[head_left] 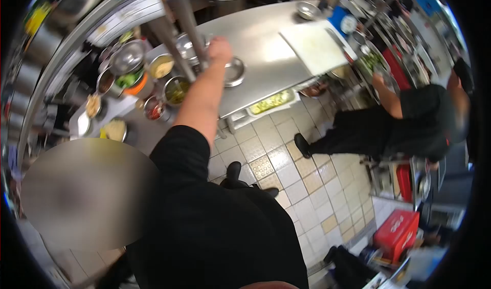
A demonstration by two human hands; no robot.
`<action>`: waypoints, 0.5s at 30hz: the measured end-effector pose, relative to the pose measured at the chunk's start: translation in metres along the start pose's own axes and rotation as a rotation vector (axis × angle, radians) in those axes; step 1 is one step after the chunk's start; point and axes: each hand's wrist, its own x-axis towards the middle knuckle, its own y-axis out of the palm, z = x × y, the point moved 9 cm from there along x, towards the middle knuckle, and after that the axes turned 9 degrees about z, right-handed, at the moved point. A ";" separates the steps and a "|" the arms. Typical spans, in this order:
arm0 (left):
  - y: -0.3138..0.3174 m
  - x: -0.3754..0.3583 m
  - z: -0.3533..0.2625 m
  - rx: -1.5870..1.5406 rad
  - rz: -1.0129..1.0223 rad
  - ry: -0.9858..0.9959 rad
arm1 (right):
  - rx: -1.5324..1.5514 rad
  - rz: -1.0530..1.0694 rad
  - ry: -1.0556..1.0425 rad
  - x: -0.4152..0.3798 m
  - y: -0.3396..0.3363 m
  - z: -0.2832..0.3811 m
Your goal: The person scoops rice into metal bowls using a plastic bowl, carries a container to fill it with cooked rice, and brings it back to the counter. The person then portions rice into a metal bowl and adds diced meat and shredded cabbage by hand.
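Observation:
My left hand [220, 49] is stretched far out over the steel worktop, at the end of my bare forearm. Its fingers look curled together; what they hold, if anything, I cannot tell. Just left of it, partly behind a steel post, sits a shiny metal bowl [188, 48]. Below the hand, beside my wrist, are round metal dishes [235, 73]. Nearer along the bench stand a container of green pieces [177, 90] and a bowl of yellowish food [162, 67]. My right hand is out of view.
A white cutting board [314, 46] lies on the worktop [255, 38]. Below is a tray of chopped green food [271, 103]. A co-worker in black [419, 115] stands at the right-hand counter. A red crate [396, 232] sits lower right. Steel posts [186, 20] rise from the bench.

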 end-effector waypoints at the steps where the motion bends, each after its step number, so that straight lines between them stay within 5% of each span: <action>1: -0.027 -0.038 -0.009 -0.092 0.009 -0.042 | 0.023 0.043 0.006 0.011 -0.018 -0.002; 9: 0.014 -0.230 -0.087 -0.286 0.049 0.091 | -0.232 0.223 0.071 0.091 -0.069 0.102; 13: 0.062 -0.367 -0.106 -0.345 0.015 0.048 | -0.334 0.288 0.058 0.121 -0.148 0.149; 15: 0.135 -0.439 -0.112 -0.424 0.402 -0.032 | -0.353 0.280 0.065 0.129 -0.199 0.167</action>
